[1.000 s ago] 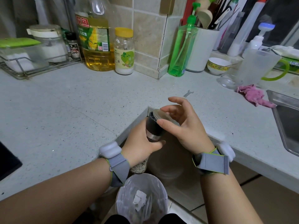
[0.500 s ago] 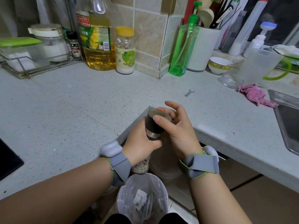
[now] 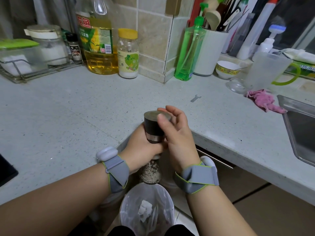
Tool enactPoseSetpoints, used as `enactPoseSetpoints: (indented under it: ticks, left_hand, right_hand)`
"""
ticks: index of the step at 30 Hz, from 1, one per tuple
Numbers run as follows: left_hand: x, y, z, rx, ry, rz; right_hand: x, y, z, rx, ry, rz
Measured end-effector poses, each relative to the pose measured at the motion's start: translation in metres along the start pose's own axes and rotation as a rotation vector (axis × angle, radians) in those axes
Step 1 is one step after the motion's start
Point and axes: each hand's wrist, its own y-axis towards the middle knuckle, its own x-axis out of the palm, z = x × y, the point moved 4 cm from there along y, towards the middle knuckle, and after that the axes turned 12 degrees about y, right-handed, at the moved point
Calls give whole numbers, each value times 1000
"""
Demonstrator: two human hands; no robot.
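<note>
Both hands are clamped on one thing: a tall spice grinder [image 3: 153,128] with a black upper section, a steel band and a clear glass base. It stands upright in the air just in front of the inner corner of the pale grey speckled stone desk [image 3: 68,116], directly over a round bin lined with a white plastic bag [image 3: 127,200] on the floor below

The left hand [image 3: 141,147] wraps round the grinder's middle, fingers curled over the steel band, so that only the glass base, filled with pale grains, shows beneath it. The right hand [image 3: 177,137] pinches the flat cap on top, the thumb lying across the cap's near edge and the fingers curled behind it. The two hands touch each other at the grinder's right side. Each wrist carries a grey fabric strap

On the desk beyond, a small flat grey spanner [image 3: 195,98] lies by itself, well apart from the hands. A crumpled pink cloth [image 3: 265,101] sits at the near corner of the steel sink [image 3: 303,133] on the right. Against the tiled wall stand a large bottle of yellow cooking oil [image 3: 98,48], a yellow-lidded glass jar [image 3: 128,53] just beside it, and a green dish-soap pump bottle [image 3: 189,53]
</note>
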Motion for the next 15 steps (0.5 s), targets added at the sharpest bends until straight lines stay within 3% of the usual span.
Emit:
enactPoseSetpoints:
  ticks: [3, 9, 15]
  left_hand:
    - [2, 2, -5, -33, -9, -40]
    - [3, 2, -10, -28, 2, -32]
    - [5, 2, -8, -118, -162, -96]
  right_hand:
    - [-2, 2, -4, 144, 192, 18]
    - [-3, 1, -6, 181, 239, 39]
    - [-12, 5, 5, 165, -61, 73]
